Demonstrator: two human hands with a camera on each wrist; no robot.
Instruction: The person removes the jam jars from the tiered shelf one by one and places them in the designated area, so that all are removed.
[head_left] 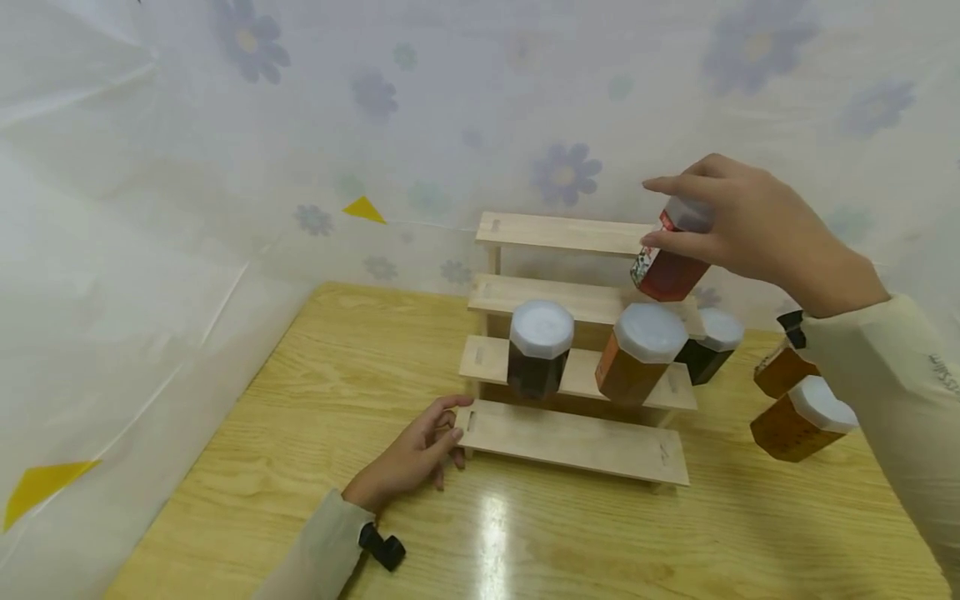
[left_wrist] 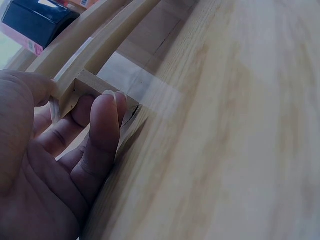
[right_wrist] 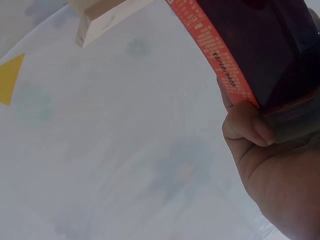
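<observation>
In the head view my right hand (head_left: 757,225) grips a jar of dark red contents (head_left: 672,271) near its pale lid, in the air by the right end of the top step. The right wrist view shows the red label (right_wrist: 215,50) along the jar's side, with the thumb close to the lid. My left hand (head_left: 412,450) holds the left end of the lowest step of a wooden tiered rack (head_left: 570,433). Seen from the left wrist, its fingers (left_wrist: 102,120) curl around that step's end. A dark jar (head_left: 538,350) and an amber jar (head_left: 637,354) stand on the second step up.
Right of the rack are a dark jar (head_left: 708,346), an amber jar (head_left: 802,421) and another jar (head_left: 780,371) partly hidden by the right sleeve. A flowered plastic sheet (head_left: 450,108) hangs behind the wood-grain table (head_left: 300,400).
</observation>
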